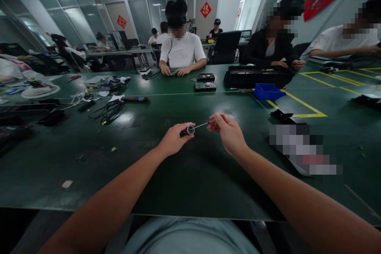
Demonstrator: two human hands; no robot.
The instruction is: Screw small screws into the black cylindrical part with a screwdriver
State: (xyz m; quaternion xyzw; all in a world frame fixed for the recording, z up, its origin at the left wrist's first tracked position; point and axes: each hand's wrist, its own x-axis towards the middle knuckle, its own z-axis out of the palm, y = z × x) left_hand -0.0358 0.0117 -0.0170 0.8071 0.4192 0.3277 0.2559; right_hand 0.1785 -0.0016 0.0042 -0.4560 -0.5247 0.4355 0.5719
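In the middle of the head view, my left hand is closed around a short black cylinder whose silver-ringed round end faces right. My right hand pinches a thin screwdriver; its metal shaft slants down to the left. The shaft's tip meets the ringed end of the cylinder, and whether it goes inside cannot be made out. My fingers hide most of the screwdriver's handle, where a little dark red shows. Both hands are above the green table.
Right of my arm lies a partly blurred-out long object. A blue bin and a long black housing stand farther back. Hard drives lie mid-table. Cables and a pen-like tool lie left. A co-worker sits opposite.
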